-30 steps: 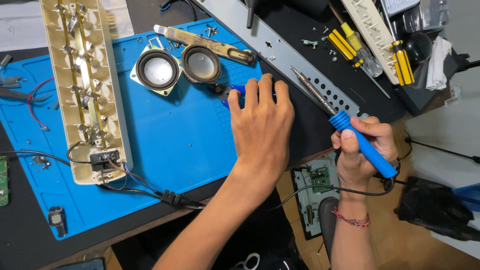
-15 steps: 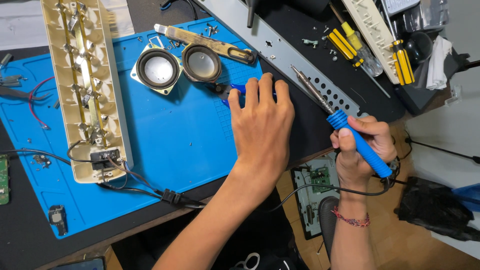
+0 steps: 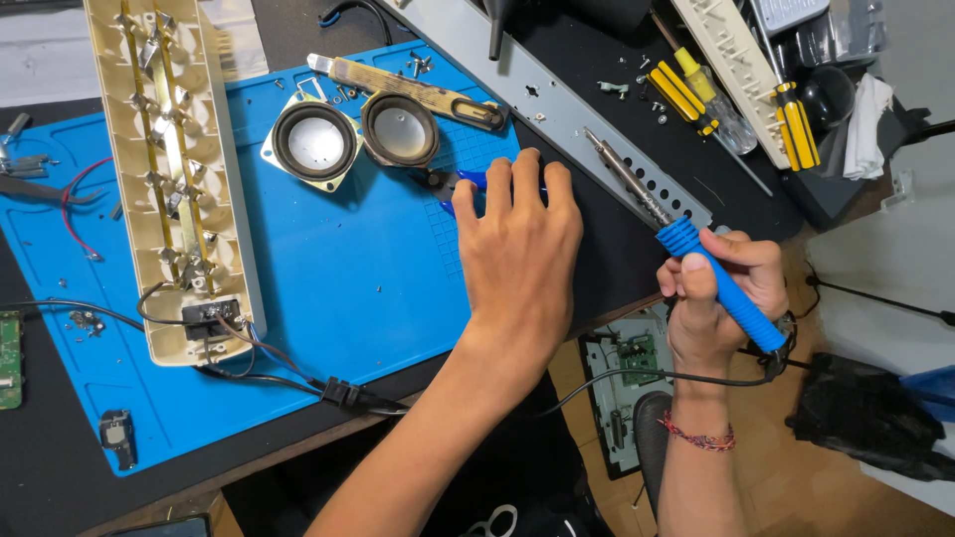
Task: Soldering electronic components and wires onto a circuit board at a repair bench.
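Head view: we looked straight down on our two hands over a cluttered tabletop (image 3: 60, 497).
Left hand: our left hand (image 3: 517, 249) lay flat, fingers spread and reaching onto a blue-handled cutter (image 3: 448, 182) at the edge of the blue mat (image 3: 328, 298); we could not tell whether the fingers had closed on it.
Right hand: our right hand (image 3: 721, 288) was wrapped tight round the blue grip of the soldering iron (image 3: 686, 249), tip angled up and away over the grey metal strip (image 3: 557, 99), probably to keep the tip off the mat.
Speakers: two round speakers (image 3: 358, 134) sat on the mat just beyond the left fingertips, within easy reach.
Power strip: the opened beige casing (image 3: 169, 169) lay lengthwise at the left, insides up, wires trailing.
Screwdrivers: yellow-handled ones (image 3: 696, 99) were parked well apart.
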